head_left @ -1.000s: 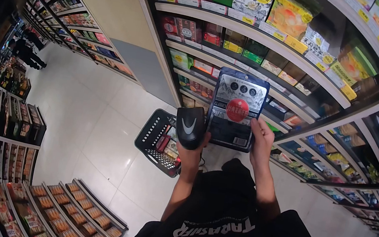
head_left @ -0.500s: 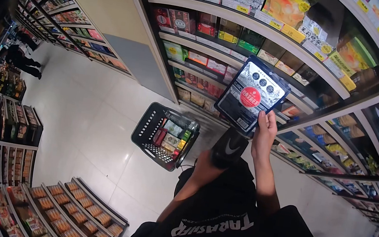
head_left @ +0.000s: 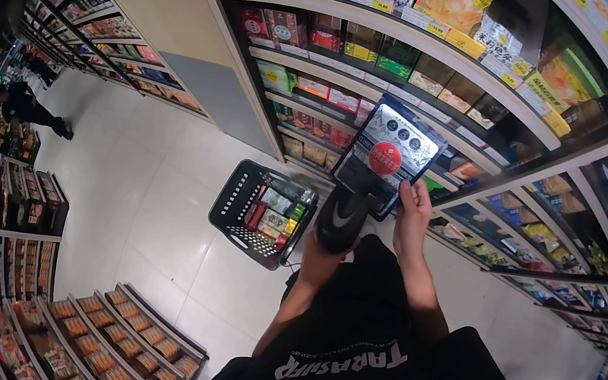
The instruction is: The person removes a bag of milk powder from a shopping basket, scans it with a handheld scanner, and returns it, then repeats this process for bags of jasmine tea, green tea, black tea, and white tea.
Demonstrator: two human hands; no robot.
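Beside the tall dark wooden shelving (head_left: 491, 76), above the black plastic basket (head_left: 235, 208), the flat dark foil pouch with a red round sticker (head_left: 390, 155) looks mid-scan. The right hand (head_left: 413, 213) pinches its lower corner. The left hand (head_left: 319, 258) grips the black handheld scanner (head_left: 341, 218), touching the pouch's bottom edge; next it needs aiming at the barcode.

You have one view only, from the camera on your head, looking steeply down along your own torso through a wide fisheye lens. Your raised hands sit close, near the middle of the frame. The shelves (head_left: 417, 50) curve overhead on the right; the aisle floor (head_left: 141, 190) runs away to the far left.
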